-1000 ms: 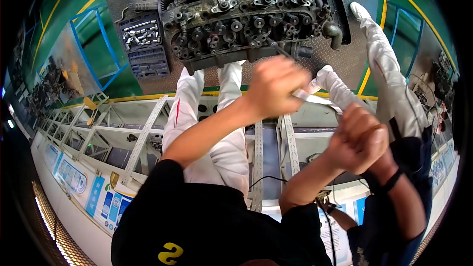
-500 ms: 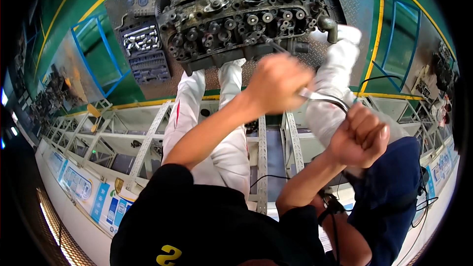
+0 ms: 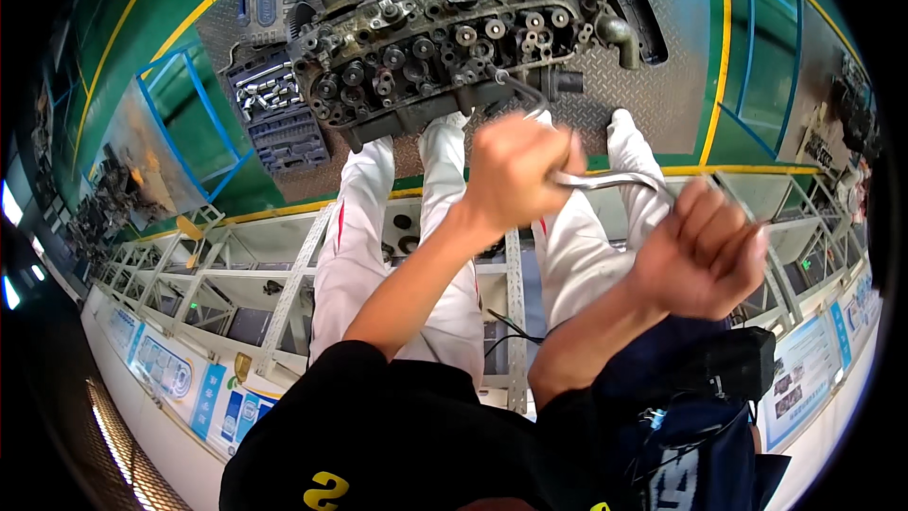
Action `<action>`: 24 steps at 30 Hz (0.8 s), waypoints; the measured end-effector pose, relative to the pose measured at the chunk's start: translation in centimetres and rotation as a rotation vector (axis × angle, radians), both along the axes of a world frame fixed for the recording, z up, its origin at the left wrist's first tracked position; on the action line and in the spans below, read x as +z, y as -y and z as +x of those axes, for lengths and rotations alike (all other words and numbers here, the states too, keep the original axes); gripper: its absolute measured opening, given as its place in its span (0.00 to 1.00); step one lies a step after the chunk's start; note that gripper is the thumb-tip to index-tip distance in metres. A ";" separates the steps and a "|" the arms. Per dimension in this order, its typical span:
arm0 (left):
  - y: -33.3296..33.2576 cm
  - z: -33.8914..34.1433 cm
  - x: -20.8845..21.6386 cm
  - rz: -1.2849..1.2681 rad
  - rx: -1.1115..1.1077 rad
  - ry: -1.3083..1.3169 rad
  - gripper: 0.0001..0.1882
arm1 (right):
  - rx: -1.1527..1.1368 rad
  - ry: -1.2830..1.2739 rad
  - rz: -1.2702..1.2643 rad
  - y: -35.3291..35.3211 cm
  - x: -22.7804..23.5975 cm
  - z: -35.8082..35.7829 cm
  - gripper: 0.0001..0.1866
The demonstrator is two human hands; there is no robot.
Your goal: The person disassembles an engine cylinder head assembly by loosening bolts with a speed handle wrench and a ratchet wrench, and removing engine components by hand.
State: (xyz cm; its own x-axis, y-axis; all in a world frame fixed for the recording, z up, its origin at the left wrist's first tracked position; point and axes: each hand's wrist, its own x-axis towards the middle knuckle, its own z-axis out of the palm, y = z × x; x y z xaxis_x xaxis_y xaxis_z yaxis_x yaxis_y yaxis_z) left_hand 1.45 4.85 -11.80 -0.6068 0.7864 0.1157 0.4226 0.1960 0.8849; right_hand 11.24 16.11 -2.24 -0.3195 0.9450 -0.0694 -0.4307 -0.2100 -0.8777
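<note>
Off the near side of the engine (image 3: 430, 61), a cranked wrench (image 3: 613, 178) slants right: left hand (image 3: 515, 170) clenched mid-shaft, right hand (image 3: 702, 251) round its near end; stiff, probably hefty steel, best gripped there!

Shiny silver crank-bent metal brace (image 3: 610, 178) is being gripped mid-length and at its right end, slanting; far tip is sitting at near edge of greasy dark-grey metal engine head (image 3: 440, 49), whose round valve parts are showing.
</note>
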 end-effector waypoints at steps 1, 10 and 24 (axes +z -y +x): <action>1.7 2.0 0.7 -0.015 -0.091 0.105 0.13 | -0.011 0.162 0.104 0.7 1.0 -2.2 0.23; -6.2 -3.1 -2.5 0.233 -0.113 0.066 0.15 | 0.160 0.121 0.315 5.9 1.6 1.2 0.16; 15.4 2.0 4.0 -0.164 -0.181 0.468 0.16 | 0.362 0.144 0.248 10.4 2.8 -4.3 0.24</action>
State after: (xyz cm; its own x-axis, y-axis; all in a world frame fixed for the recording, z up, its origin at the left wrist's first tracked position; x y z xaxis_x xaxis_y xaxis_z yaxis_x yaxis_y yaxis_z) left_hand 3.46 -10.55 -7.76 -0.4170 0.8684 -0.2683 0.0295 0.3079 0.9509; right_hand 6.94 5.67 0.57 -0.6361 0.7677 0.0772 -0.2382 -0.1003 -0.9660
